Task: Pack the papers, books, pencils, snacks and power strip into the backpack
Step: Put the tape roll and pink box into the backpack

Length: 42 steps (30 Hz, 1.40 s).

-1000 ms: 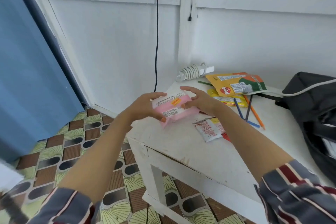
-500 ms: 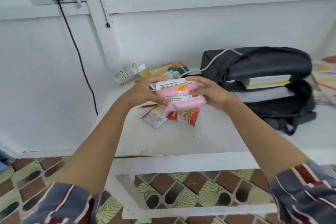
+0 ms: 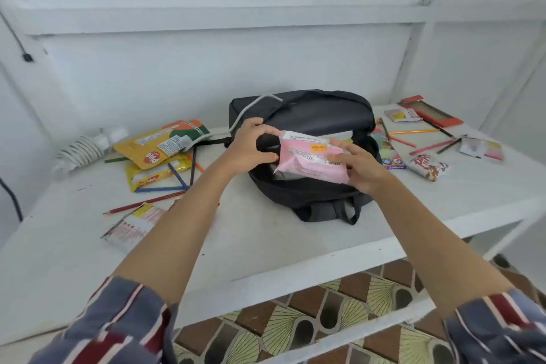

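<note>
A black backpack (image 3: 310,115) lies open in the middle of the white table (image 3: 266,248). My right hand (image 3: 359,167) grips a pink snack pack (image 3: 307,161) and holds it in the bag's mouth. My left hand (image 3: 251,146) curls over the left edge of the opening, its thumb by the pack's end. Left of the bag lie a yellow-orange snack pouch (image 3: 159,145), a yellow snack pack (image 3: 153,176), loose pencils (image 3: 165,188) and a white sachet (image 3: 133,226). The coiled power strip (image 3: 84,151) sits at the far left, its white cord (image 3: 251,109) draped over the bag.
Right of the bag are a coloured-pencil box (image 3: 388,154), a snack packet (image 3: 427,167), several loose pencils (image 3: 413,142), a red open box (image 3: 428,112) and small papers (image 3: 481,148). The wall stands close behind. Patterned floor tiles (image 3: 295,325) show below the table's front edge.
My view swung right to centre on the backpack. Both hands carried the pink pack from the table's left end to the bag's mouth. My left hand shifted from the pack to the bag's edge.
</note>
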Available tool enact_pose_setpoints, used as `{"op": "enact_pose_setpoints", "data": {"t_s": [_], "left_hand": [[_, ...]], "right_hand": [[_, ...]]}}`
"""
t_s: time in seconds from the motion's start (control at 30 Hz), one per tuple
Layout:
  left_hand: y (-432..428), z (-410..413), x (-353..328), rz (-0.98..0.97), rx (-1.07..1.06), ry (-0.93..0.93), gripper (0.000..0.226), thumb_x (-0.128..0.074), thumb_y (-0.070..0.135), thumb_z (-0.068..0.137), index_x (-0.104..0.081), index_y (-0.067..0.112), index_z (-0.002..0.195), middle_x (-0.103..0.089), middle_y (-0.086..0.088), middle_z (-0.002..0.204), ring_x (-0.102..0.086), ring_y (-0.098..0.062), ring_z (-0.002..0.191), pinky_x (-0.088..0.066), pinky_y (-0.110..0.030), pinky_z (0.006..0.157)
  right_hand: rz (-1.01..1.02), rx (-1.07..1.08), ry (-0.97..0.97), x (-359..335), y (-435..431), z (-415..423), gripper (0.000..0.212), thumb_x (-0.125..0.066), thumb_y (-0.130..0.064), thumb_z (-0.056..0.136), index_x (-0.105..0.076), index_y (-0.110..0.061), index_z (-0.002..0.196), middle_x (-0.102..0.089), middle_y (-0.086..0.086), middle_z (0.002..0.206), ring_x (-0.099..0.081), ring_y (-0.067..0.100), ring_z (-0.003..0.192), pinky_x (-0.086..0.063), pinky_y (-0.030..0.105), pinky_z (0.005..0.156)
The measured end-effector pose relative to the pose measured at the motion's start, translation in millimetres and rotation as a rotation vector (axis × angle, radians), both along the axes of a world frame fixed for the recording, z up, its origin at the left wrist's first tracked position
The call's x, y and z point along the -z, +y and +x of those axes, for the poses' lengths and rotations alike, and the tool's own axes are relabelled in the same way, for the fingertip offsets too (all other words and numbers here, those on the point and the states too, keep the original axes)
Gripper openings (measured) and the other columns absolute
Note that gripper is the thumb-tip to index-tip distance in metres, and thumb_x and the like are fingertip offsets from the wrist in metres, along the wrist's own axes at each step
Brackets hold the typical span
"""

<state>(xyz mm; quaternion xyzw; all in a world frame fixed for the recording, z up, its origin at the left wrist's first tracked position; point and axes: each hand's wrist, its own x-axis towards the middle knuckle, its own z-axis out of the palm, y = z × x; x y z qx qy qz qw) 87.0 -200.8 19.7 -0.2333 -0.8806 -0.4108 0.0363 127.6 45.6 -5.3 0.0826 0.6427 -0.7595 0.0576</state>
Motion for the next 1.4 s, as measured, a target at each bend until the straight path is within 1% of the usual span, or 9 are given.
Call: {"op": "enact_pose_setpoints", "data": {"t_s": [0.13, 0.27, 0.37, 0.53, 0.67, 0.83, 1.0, 1.17, 1.4], "left_hand": [[20.3, -17.1, 7.2, -0.13, -0.043, 0.051, 0.044, -0.071, 0.002, 0.074, -0.064, 0.021, 0.113, -0.019, -0.005, 0.15, -0.013, -0.022, 0.14, -0.015, -0.031, 0.111], [24.3, -24.5, 6.8, -0.185, -0.018, 0.06, 0.036, -0.069, -0.001, 0.075, -0.07, 0.022, 0.102, -0.027, -0.003, 0.148, -0.021, -0.021, 0.138, -0.019, -0.026, 0.105], [23.1, -29.1, 7.7, -0.263, -0.003, 0.039, 0.04, -0.071, 0.001, 0.075, -0.069, 0.018, 0.111, -0.026, -0.001, 0.151, -0.018, -0.019, 0.139, -0.016, -0.025, 0.109], [20.8, -38.8, 5.8, -0.358, 0.023, 0.004, 0.055, -0.07, 0.002, 0.077, -0.057, 0.016, 0.128, -0.019, 0.0, 0.154, -0.012, -0.021, 0.141, -0.011, -0.03, 0.114], [17.2, -43.0, -1.7, -0.277, 0.066, -0.001, 0.065, -0.068, -0.001, 0.079, -0.045, 0.014, 0.138, -0.028, -0.003, 0.15, -0.022, -0.018, 0.14, -0.014, -0.017, 0.105], [8.1, -48.7, -11.9, -0.279, 0.103, -0.011, 0.061, -0.063, -0.004, 0.079, -0.05, 0.019, 0.133, -0.04, 0.0, 0.137, -0.038, -0.01, 0.124, -0.025, -0.017, 0.099], [14.9, -48.5, -1.2, -0.363, 0.124, -0.023, 0.045, -0.062, -0.003, 0.08, -0.064, 0.018, 0.12, -0.022, -0.001, 0.149, -0.017, -0.016, 0.138, -0.02, -0.014, 0.099], [20.6, -52.5, 9.8, -0.477, 0.108, 0.021, 0.057, -0.067, 0.008, 0.08, -0.052, 0.025, 0.132, -0.014, -0.002, 0.155, -0.008, -0.021, 0.142, -0.008, -0.034, 0.115], [19.0, -59.4, -8.9, -0.254, 0.113, -0.06, 0.064, -0.064, 0.0, 0.078, -0.048, 0.023, 0.135, -0.028, -0.003, 0.146, -0.027, -0.018, 0.136, -0.021, -0.021, 0.106]], "right_hand": [[0.065, -0.06, -0.071, -2.4, 20.6, -8.3, 0.044, -0.064, -0.003, 0.082, -0.058, -0.022, 0.121, -0.065, 0.002, 0.111, -0.064, 0.018, 0.09, -0.055, 0.028, 0.068], [0.133, -0.127, -0.152, -1.4, 33.8, -16.1, 0.037, -0.067, -0.003, 0.078, -0.066, -0.026, 0.106, -0.061, 0.005, 0.12, -0.057, 0.027, 0.111, -0.049, 0.037, 0.092], [0.154, -0.139, -0.177, 1.2, 31.8, -21.8, 0.034, -0.071, -0.003, 0.074, -0.07, -0.029, 0.097, -0.059, 0.005, 0.125, -0.052, 0.029, 0.118, -0.041, 0.044, 0.105], [0.12, -0.057, -0.183, 1.8, 6.7, -26.2, 0.041, -0.072, -0.003, 0.076, -0.066, -0.024, 0.11, -0.062, 0.003, 0.109, -0.057, 0.021, 0.096, -0.052, 0.035, 0.085], [-0.019, 0.113, -0.181, 6.5, -18.6, -28.1, 0.044, -0.073, 0.0, 0.075, -0.063, -0.024, 0.11, -0.063, 0.007, 0.109, -0.063, 0.019, 0.088, -0.056, 0.03, 0.065], [-0.15, 0.303, -0.182, 12.6, -46.8, -25.9, 0.043, -0.074, 0.003, 0.072, -0.063, -0.021, 0.106, -0.059, 0.007, 0.109, -0.062, 0.019, 0.089, -0.057, 0.034, 0.074], [-0.165, 0.353, -0.195, 11.8, -53.4, -26.0, 0.046, -0.073, 0.002, 0.075, -0.062, -0.019, 0.114, -0.056, 0.008, 0.109, -0.061, 0.02, 0.091, -0.058, 0.031, 0.066], [-0.138, 0.339, -0.204, 9.6, -53.7, -26.8, 0.046, -0.072, 0.001, 0.076, -0.061, -0.02, 0.115, -0.056, 0.006, 0.105, -0.061, 0.016, 0.081, -0.058, 0.029, 0.063], [-0.153, 0.41, -0.213, 14.0, -66.7, -31.8, 0.041, -0.072, -0.005, 0.078, -0.061, -0.023, 0.114, -0.054, 0.004, 0.109, -0.058, 0.014, 0.076, -0.058, 0.029, 0.065]]}}
